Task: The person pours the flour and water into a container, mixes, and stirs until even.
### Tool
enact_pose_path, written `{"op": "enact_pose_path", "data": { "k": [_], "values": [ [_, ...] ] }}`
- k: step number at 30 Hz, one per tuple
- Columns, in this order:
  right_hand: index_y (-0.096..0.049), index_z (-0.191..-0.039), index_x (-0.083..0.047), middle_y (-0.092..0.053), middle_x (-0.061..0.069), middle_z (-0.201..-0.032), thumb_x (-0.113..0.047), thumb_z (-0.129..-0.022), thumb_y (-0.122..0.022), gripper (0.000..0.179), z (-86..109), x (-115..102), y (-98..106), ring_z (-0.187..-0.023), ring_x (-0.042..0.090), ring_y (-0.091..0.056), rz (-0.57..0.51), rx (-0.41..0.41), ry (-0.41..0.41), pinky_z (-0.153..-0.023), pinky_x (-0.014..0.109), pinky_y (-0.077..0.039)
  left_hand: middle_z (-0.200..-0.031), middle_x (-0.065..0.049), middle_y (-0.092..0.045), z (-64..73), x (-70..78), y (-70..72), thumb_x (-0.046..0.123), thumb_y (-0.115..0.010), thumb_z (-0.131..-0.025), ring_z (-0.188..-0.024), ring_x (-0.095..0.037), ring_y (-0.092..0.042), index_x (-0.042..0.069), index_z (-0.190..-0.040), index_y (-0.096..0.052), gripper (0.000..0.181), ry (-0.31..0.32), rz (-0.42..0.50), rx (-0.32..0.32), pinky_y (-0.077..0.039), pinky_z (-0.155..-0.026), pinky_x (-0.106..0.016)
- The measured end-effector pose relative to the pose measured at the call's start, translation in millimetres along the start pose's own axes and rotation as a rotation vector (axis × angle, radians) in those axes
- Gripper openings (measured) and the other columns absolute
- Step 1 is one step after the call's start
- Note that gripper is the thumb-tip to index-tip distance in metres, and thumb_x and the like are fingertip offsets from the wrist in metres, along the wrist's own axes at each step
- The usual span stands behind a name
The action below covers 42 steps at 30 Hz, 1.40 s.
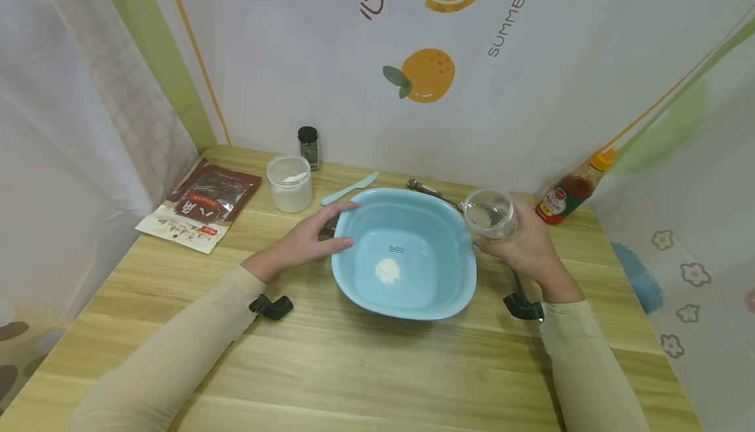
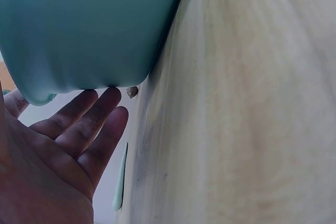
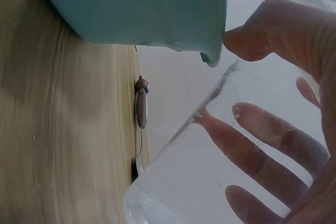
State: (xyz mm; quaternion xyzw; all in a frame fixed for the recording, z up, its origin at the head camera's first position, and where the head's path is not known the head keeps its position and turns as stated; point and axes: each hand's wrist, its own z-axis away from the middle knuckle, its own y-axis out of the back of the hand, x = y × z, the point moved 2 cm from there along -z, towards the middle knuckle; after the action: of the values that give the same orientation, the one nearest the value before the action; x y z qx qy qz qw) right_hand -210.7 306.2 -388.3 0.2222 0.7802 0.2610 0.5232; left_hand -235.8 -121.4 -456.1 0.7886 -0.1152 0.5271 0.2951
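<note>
A light blue basin (image 1: 436,297) stands on the wooden table, with a small patch of white powder (image 1: 387,271) on its bottom. My left hand (image 1: 303,240) holds the basin's left rim; in the left wrist view, several fingers (image 2: 86,127) touch the outer wall. My right hand (image 1: 527,242) grips a clear cup (image 1: 491,216) just beyond the right rim. Through the cup's see-through wall, the right wrist view shows the curled fingers, and the thumb lies by the basin's rim. How much the cup holds is hard to tell.
Behind the basin lie a pale green spreader (image 1: 350,188) and a brown-handled spoon (image 1: 426,188). To the left are a tub of white powder (image 1: 290,189), a black-capped herb jar (image 1: 309,149) and a spice packet (image 1: 200,206). A red sauce bottle (image 1: 569,193) stands at right.
</note>
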Motion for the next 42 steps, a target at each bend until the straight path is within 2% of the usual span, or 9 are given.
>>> {"op": "enact_pose_path", "data": {
  "k": [7, 12, 17, 31, 35, 42],
  "values": [
    [-0.061, -0.155, -0.018, -0.067, 0.012, -0.147, -0.003, -0.074, -0.102, 0.092, -1.5, 0.3, 0.8, -0.139, 0.039, -0.058, -0.003, -0.028, 0.015, -0.113, 0.075, -0.043, -0.153, -0.027, -0.060, -0.1, -0.7, 0.2, 0.012, -0.074, -0.106, -0.132, -0.043, -0.069, 0.004, -0.166, -0.041, 0.069, 0.001, -0.011, -0.001, -0.063, -0.104, -0.051],
    [-0.064, -0.151, -0.016, -0.068, 0.012, -0.145, 0.001, -0.073, -0.102, 0.089, -2.7, -1.6, 0.4, -0.137, 0.038, -0.059, 0.000, -0.036, 0.041, -0.113, 0.073, -0.043, -0.152, -0.028, -0.060, -0.1, -0.8, 0.6, 0.011, -0.074, -0.105, -0.131, -0.043, -0.070, 0.004, -0.166, -0.042, 0.069, -0.002, -0.015, 0.001, -0.063, -0.103, -0.050],
    [-0.064, -0.150, -0.012, -0.069, 0.016, -0.143, 0.004, -0.071, -0.102, 0.089, -3.0, -0.4, -0.5, -0.136, 0.043, -0.060, 0.015, -0.042, 0.067, -0.113, 0.075, -0.043, -0.153, -0.028, -0.060, 0.3, -0.9, 0.4, 0.010, -0.074, -0.105, -0.131, -0.044, -0.069, 0.004, -0.166, -0.042, 0.070, -0.001, -0.006, 0.002, -0.063, -0.103, -0.048],
    [-0.062, -0.142, -0.003, -0.068, 0.020, -0.134, 0.006, -0.069, -0.100, 0.083, -0.9, 0.6, -0.1, -0.124, 0.044, -0.064, 0.166, -0.045, 0.126, -0.106, 0.073, -0.049, -0.154, -0.027, -0.058, 0.7, -1.3, -0.2, 0.009, -0.074, -0.105, -0.133, -0.043, -0.068, 0.003, -0.166, -0.041, 0.070, -0.005, 0.002, -0.006, -0.062, -0.105, -0.049],
    [-0.062, -0.141, -0.002, -0.068, 0.021, -0.133, 0.004, -0.069, -0.101, 0.083, 0.6, -1.0, 0.5, -0.123, 0.043, -0.063, 0.201, -0.044, 0.135, -0.105, 0.071, -0.049, -0.155, -0.028, -0.057, 0.7, -2.4, -0.4, 0.009, -0.073, -0.106, -0.133, -0.044, -0.068, 0.002, -0.166, -0.041, 0.069, -0.011, 0.019, -0.006, -0.062, -0.105, -0.049],
    [-0.063, -0.139, -0.001, -0.068, 0.020, -0.130, -0.003, -0.070, -0.101, 0.079, 0.8, -3.9, 1.1, -0.121, 0.043, -0.064, 0.243, -0.041, 0.136, -0.103, 0.068, -0.050, -0.154, -0.027, -0.058, 0.6, 0.5, -0.3, 0.010, -0.074, -0.105, -0.132, -0.043, -0.068, 0.005, -0.166, -0.042, 0.069, 0.003, -0.012, 0.000, -0.062, -0.105, -0.052]
  ]
}}
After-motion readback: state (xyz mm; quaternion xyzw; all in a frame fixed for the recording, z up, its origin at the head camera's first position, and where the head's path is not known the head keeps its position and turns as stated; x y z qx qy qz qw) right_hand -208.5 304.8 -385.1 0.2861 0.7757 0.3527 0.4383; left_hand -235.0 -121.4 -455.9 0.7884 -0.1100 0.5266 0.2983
